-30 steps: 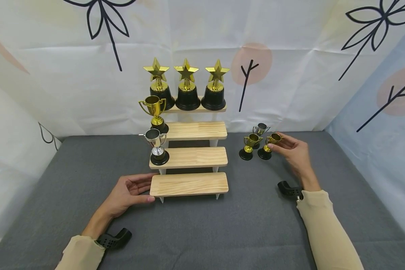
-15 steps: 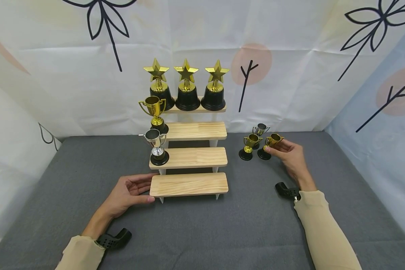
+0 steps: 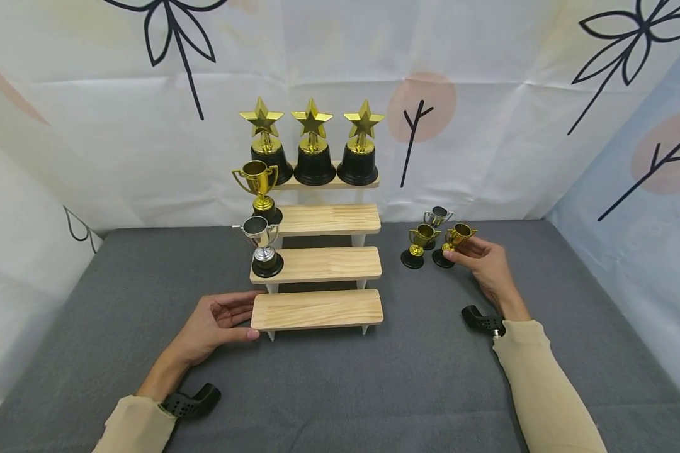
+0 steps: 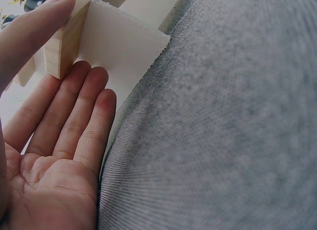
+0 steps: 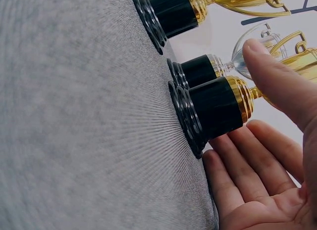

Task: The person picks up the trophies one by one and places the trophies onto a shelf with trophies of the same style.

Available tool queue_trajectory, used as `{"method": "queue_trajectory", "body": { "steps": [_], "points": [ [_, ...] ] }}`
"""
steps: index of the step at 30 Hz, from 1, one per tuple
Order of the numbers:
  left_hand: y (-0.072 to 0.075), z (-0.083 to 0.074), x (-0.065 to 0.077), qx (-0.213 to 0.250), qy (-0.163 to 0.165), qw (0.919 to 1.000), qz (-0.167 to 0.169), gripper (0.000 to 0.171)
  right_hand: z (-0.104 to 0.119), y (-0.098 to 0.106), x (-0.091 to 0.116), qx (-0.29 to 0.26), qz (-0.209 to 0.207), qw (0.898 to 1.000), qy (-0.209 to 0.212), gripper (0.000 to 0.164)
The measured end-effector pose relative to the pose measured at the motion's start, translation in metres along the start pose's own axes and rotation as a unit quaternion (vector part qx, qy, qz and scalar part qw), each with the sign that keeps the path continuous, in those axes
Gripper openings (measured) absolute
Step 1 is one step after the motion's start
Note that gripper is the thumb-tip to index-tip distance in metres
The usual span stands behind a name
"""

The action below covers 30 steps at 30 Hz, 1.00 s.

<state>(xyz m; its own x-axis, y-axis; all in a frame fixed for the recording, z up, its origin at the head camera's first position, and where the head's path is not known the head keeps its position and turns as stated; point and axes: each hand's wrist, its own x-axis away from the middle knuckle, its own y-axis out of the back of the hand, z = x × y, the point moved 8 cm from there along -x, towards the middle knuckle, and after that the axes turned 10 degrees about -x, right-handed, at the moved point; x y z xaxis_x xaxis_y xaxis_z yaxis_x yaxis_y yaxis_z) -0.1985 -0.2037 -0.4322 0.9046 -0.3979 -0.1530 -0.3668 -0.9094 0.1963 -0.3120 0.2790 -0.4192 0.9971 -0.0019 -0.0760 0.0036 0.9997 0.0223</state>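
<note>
My left hand (image 3: 215, 324) is at the left end of the lowest step of a wooden tiered display stand (image 3: 317, 309). Its fingers (image 4: 86, 116) lie fairly straight, tips by the board's edge and white support, with the thumb along the board's other side. On the right, my right hand (image 3: 487, 264) is around the near side of a small gold trophy cup (image 3: 459, 234) standing upright on the table. The right wrist view shows its fingers extended beside the cup's black base (image 5: 215, 109), and the thumb held apart from them. Firm contact there cannot be made out.
Another gold cup (image 3: 424, 235) and a silver cup (image 3: 438, 216) stand close left of that trophy. Three star trophies (image 3: 314, 138) line the top step. A larger gold cup (image 3: 257, 179) and silver cup (image 3: 262, 233) occupy the middle steps' left ends. Grey cloth (image 3: 340, 390) covers the table.
My right hand has shifted slightly left and its thumb has come lower beside the gold cup. The cup keeps its spot. The left hand has not moved.
</note>
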Motion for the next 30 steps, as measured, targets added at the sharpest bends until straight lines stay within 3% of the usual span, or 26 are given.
{"method": "queue_trajectory", "body": {
  "steps": [12, 30],
  "points": [
    [-0.0002, -0.0005, 0.0001, 0.001, 0.001, 1.0, 0.0, 0.069, 0.0012, -0.0036, 0.0007, 0.064, 0.019, 0.998, 0.02, 0.056],
    [-0.0008, -0.0039, -0.0002, 0.009, -0.009, 0.9999, 0.001, 0.066, 0.0013, -0.0052, -0.0011, 0.151, 0.009, 0.988, 0.035, 0.047]
  ]
}}
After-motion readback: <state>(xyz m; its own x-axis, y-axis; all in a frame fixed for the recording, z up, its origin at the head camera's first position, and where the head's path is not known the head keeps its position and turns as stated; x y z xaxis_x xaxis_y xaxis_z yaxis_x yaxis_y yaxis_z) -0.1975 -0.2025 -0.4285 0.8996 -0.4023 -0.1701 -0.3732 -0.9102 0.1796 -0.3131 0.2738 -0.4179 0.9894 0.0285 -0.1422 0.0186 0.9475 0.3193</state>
